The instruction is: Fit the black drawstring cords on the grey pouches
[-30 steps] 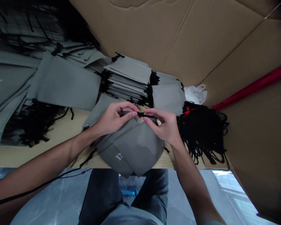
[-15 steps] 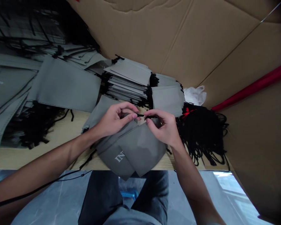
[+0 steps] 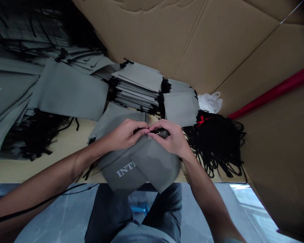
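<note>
My left hand (image 3: 125,135) and my right hand (image 3: 172,136) meet fingertip to fingertip over the table's front part. Both are closed in a pinch on a short black cord (image 3: 154,132), mostly hidden by the fingers. Beneath them a grey fabric drawstring bag (image 3: 158,162) hangs down past the table edge. Partly under it lies another grey bag (image 3: 124,179) printed with white letters starting "INT". The cord runs at the upper edge of the right-hand bag; how it passes through the fabric cannot be made out.
Stacked grey bags (image 3: 139,79) with black cord ends stand behind my hands, beside a smaller stack (image 3: 179,106). Larger piles (image 3: 73,87) fill the left. A heap of black cords (image 3: 221,145) and a clear plastic bag (image 3: 210,103) lie right, before cardboard walls (image 3: 154,37).
My hands have drawn together, closing the gap that showed the cord between them. The bags below have shifted, so more white letters show on the left one.
</note>
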Available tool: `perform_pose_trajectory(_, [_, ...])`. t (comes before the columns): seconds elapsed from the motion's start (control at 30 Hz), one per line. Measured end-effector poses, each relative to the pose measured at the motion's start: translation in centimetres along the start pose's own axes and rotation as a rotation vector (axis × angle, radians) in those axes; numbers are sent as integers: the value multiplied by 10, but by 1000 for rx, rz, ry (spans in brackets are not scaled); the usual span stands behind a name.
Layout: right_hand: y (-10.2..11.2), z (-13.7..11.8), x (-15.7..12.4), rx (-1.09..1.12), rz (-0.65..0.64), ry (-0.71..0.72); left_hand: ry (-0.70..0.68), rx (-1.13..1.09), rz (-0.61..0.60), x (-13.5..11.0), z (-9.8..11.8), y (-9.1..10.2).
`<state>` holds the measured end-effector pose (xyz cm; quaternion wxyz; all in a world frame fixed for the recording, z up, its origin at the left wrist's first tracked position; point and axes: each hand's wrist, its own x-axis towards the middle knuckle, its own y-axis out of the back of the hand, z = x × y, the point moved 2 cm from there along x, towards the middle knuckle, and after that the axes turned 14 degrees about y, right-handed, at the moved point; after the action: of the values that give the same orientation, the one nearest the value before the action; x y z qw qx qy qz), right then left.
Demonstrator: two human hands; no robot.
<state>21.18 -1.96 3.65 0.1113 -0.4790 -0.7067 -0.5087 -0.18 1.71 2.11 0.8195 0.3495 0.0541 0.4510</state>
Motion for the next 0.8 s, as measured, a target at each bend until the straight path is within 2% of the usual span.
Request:
perform_pose_trajectory(0.1, [0, 1, -1, 9, -35, -10, -34, 76, 24, 0, 3, 0])
perform_pose_trajectory(0.33, [-1, 2, -2, -34, 10, -11, -46, 94, 11, -2, 10, -3])
perform_pose_trajectory(0.53, [-2, 1, -2, -25, 16, -37, -111, 139, 71, -3, 3, -6])
perform_pose_trajectory(0.67, [-1, 4, -4, 117, 45, -132, -147, 165, 64, -5, 2, -9])
perform_pose_trajectory(0.8, [3, 9, -5, 304, 87, -199, -148, 15, 17, -6, 11, -5])
